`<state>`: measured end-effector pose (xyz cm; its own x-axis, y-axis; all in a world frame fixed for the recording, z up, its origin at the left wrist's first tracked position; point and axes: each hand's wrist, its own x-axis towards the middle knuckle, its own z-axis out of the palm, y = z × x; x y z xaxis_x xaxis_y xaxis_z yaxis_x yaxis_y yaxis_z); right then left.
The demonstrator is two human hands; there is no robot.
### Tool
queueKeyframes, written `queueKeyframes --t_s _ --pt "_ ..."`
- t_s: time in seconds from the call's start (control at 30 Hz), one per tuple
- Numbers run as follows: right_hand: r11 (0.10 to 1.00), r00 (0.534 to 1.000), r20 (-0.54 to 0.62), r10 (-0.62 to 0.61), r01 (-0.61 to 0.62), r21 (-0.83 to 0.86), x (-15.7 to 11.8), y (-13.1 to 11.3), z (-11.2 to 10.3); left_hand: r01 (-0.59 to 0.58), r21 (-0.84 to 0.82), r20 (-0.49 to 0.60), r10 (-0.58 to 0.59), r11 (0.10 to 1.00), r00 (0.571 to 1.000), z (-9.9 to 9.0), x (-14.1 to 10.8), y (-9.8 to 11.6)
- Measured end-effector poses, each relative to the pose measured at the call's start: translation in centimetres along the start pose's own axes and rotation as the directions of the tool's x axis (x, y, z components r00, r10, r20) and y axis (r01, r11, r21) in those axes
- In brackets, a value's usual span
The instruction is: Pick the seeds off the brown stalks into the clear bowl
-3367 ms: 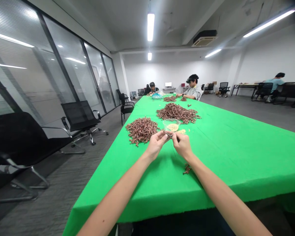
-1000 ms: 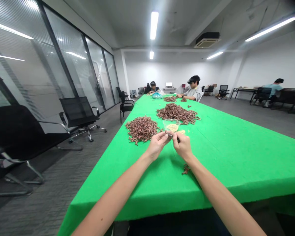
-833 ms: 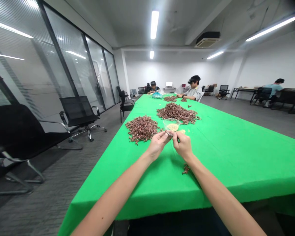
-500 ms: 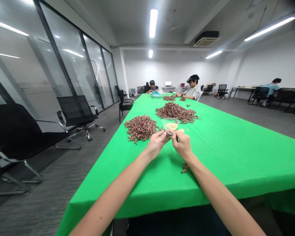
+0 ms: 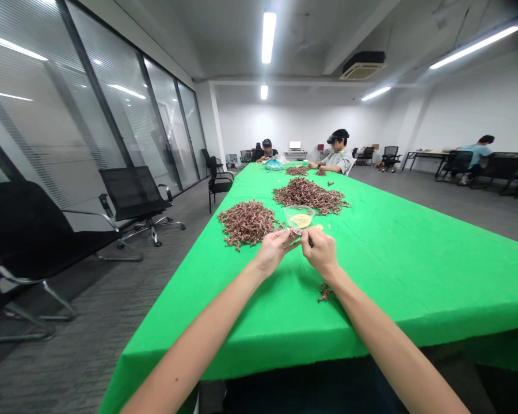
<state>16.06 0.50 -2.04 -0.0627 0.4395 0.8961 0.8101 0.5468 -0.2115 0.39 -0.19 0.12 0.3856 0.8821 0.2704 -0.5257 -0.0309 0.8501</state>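
My left hand (image 5: pixel 274 251) and my right hand (image 5: pixel 320 250) meet over the green table, just in front of a clear bowl (image 5: pixel 288 216) holding pale bits (image 5: pixel 301 220). The left fingers pinch something too small to make out. My right hand is closed around a small tool with a dark handle and a metallic tip, which touches the left fingertips. A heap of reddish-brown twisted pieces (image 5: pixel 247 223) lies left of the bowl, and a larger heap (image 5: pixel 308 195) lies behind it. Some similar pieces (image 5: pixel 325 292) rest beside my right wrist.
Green cloth covers the long table (image 5: pixel 414 259). Farther back are a bluish plastic bag (image 5: pixel 274 164), a smaller heap (image 5: pixel 297 171) and two seated people. Black chairs (image 5: pixel 132 192) stand left of the table. Another person sits at the far right.
My hands have shifted only slightly, and the metallic tip between them has changed its angle. The heaps and the bowl stay where they were on the table.
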Motion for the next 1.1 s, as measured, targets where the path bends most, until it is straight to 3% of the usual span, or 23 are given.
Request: queueKeyframes --t_s 0.4,0.63,1.1 --pt "0.918 0.971 0.117 0.207 -0.234 0.32 0.1 -0.8 0.4 -0.191 0.346 -0.075 0.23 0.918 0.97 -0.6 0.6 -0.3" --pt "0.823 0.931 0.188 0.313 -0.365 0.435 0.3 -1.2 0.2 -0.181 0.284 -0.085 0.213 0.941 0.973 0.1 0.3 0.1" --pt "0.824 0.935 0.183 0.304 -0.354 0.442 0.2 -0.8 0.6 -0.173 0.28 -0.078 0.201 0.944 0.976 0.3 0.2 0.1"
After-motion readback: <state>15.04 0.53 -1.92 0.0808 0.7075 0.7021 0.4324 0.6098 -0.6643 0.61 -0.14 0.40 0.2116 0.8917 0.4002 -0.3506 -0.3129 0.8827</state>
